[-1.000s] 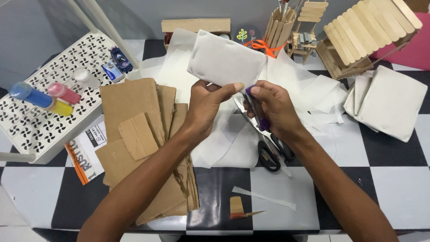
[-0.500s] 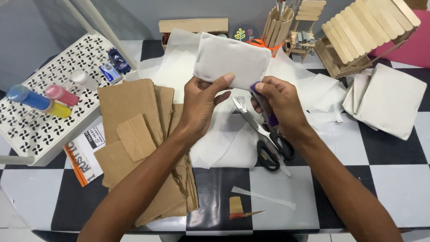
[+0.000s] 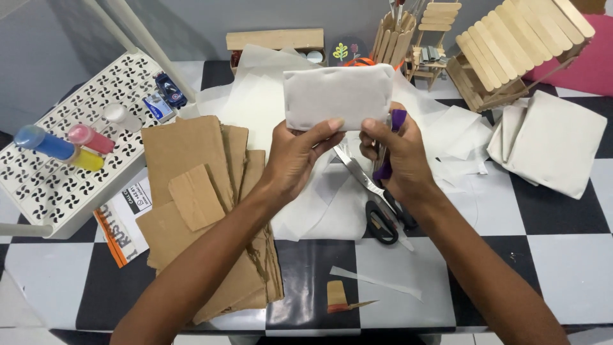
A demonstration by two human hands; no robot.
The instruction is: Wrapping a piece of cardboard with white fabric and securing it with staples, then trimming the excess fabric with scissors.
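My left hand point(image 3: 297, 156) pinches the lower edge of a paper-wrapped rectangular block point(image 3: 337, 96), holding it up above the table. My right hand point(image 3: 394, 153) touches the block's lower right corner and grips a slim purple-handled tool point(image 3: 387, 150), which stands nearly upright in its fingers. Just below both hands a pair of black-handled scissors point(image 3: 377, 204) lies open on loose white paper sheets point(image 3: 255, 102).
Stacked brown cardboard pieces point(image 3: 204, 198) lie left of my arms. A white perforated rack point(image 3: 70, 160) with paint bottles point(image 3: 57, 144) sits far left. Popsicle-stick models point(image 3: 511, 45) stand at the back right, a white wrapped pile point(image 3: 555, 144) at right. A paper strip point(image 3: 377, 281) lies near the front edge.
The wrapped block has turned more level and shifted slightly right. My right hand rose toward its lower right corner, and the purple tool swung from slanted to nearly upright.
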